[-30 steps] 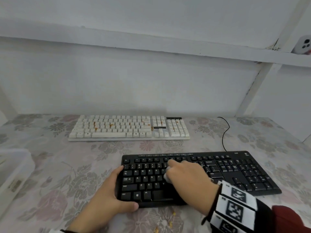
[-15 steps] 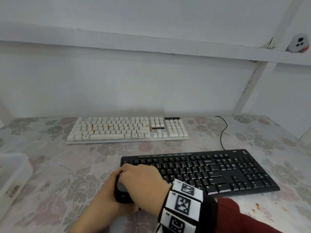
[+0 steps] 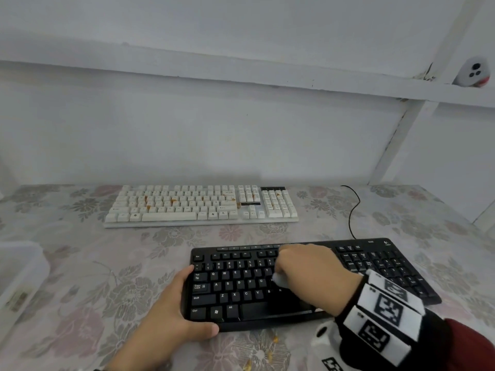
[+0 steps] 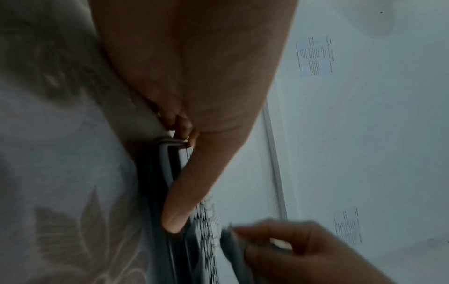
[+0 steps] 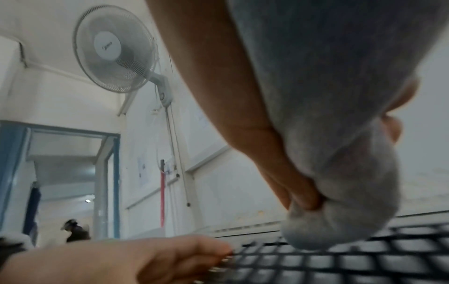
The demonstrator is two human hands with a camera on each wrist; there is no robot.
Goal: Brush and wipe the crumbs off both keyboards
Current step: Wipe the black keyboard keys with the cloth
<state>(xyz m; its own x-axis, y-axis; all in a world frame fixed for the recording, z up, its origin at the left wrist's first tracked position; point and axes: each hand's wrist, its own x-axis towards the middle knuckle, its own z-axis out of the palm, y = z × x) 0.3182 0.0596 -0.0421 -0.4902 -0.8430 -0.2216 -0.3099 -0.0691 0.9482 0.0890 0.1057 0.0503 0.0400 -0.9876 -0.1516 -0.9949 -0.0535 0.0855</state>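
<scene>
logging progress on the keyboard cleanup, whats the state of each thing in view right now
black keyboard: flat on the table, no crumbs visible on the keys that show
white keyboard: flat, untouched, orange crumbs on its keys
cloth: bunched in the right hand, on the black keys
right hand: grips the cloth
left hand: grips the black keyboard's left end
table: a few crumbs near its front edge

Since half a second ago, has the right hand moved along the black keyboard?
Yes. The right hand, gripping a grey cloth, has swept rightward from the black keyboard's left end to its middle keys.
</scene>
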